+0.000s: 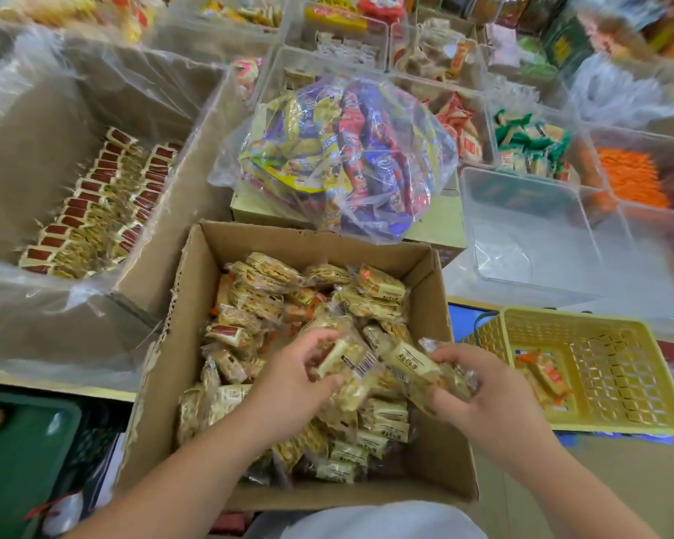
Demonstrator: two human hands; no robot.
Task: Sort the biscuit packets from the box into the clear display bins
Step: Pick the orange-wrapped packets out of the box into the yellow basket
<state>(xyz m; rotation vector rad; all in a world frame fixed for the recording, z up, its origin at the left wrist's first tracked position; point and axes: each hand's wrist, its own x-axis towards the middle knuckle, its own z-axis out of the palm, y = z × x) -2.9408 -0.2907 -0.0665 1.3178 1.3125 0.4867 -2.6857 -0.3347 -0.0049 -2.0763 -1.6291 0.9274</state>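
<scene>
An open cardboard box (195,289) in front of me holds a loose heap of cream and yellow biscuit packets (273,282). My left hand (288,387) is inside the box and grips a cream packet (333,359) between thumb and fingers. My right hand (483,398) holds another packet (415,363) over the box's right side. An empty clear bin (530,243) stands to the far right of the box. To the left, a large plastic-lined box (24,149) holds rows of red-labelled packets (94,204).
A yellow lattice basket (615,367) with an orange packet sits at the right. A clear bag of mixed colourful snacks (347,149) rests on a carton behind the box. Filled clear bins (530,145) line the back. A green container (20,453) is at lower left.
</scene>
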